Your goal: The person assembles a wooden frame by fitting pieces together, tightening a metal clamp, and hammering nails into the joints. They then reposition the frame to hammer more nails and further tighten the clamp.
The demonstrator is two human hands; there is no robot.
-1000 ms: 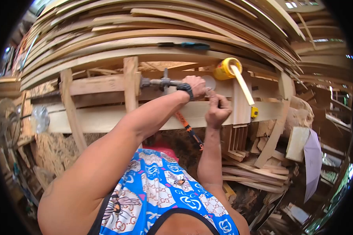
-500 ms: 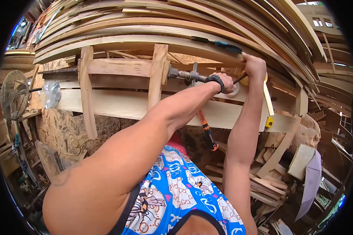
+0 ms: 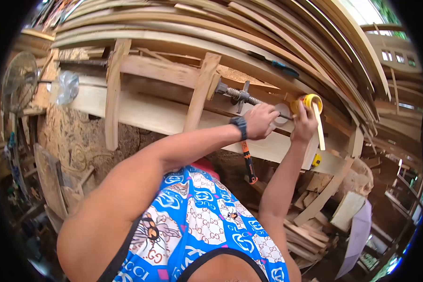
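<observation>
My left hand [image 3: 261,121], with a dark watch on its wrist, is closed around the dark rod [image 3: 284,116] at the right end of a threaded clamp screw [image 3: 235,92]. Close on its right, my right hand [image 3: 304,123] has its fingers closed on the rod's outer end. Left of the screw, the clamp's jaw presses by an upright wooden piece [image 3: 203,89]; a second upright piece [image 3: 114,94] stands further left, with a crosspiece [image 3: 160,71] between them. A yellow round container [image 3: 311,100] sits just above my right hand.
Long stacked boards [image 3: 197,33] fill the top, with a black-and-blue tool [image 3: 279,66] on them. An orange-and-black handle [image 3: 249,164] hangs below the bench plank [image 3: 146,113]. A yellow tape measure [image 3: 316,160], scrap wood [image 3: 305,239] and a fan [image 3: 20,82] are around.
My right hand has come down from above the rod, uncovering the yellow container. My left hand has shifted slightly down and left. The view has tilted.
</observation>
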